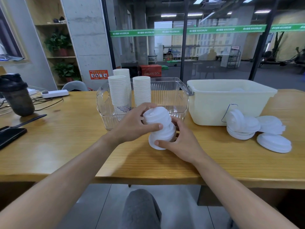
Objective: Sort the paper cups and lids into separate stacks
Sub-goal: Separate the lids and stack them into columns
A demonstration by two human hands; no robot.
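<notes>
The lids (257,129) are plain white, and the stacked cups (118,91) are white too, the lowest one with a blue-purple pattern. The surface (66,146) is yellow-brown wood grain. At 1 o'clock the bin (214,103) is cream; the basket (173,90) is clear with ribs. The shaker bottle (16,95) is dark grey.

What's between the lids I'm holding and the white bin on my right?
Nothing visible. Both hands, left and right, grip the stack of lids, and the table between it and the white bin is bare. The loose lids lie farther right, in front of the bin.
</notes>
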